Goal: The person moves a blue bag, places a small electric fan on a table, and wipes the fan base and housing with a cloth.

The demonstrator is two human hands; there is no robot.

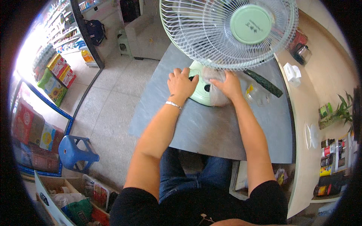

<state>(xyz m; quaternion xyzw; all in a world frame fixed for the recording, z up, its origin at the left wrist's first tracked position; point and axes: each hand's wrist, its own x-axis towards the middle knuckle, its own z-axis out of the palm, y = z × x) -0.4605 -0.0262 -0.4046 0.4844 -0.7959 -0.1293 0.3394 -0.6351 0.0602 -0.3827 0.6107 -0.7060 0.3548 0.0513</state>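
A pale green electric fan stands on the grey table, its wire grille (195, 36) rising above its round base (201, 91). My left hand (181, 84) grips the base's left edge, the thumb lying beside a dark round spot on top. A thin greyish-white cloth (216, 94) covers the right part of the base. Holding this cloth against the base is my right hand (229, 84), partly under the grille's lower rim. To its right, a dark green cucumber-like piece (264, 83) lies on the table near a clear glass cup (258, 96) with yellow on it.
The grey tabletop (209, 130) meets a pale wooden counter (304, 113) holding a tissue box (292, 74), a glass kettle (304, 53) and a plant (336, 115). A blue plastic stool (76, 152) stands on the left floor. At lower left, a drawer (70, 180) is pulled out.
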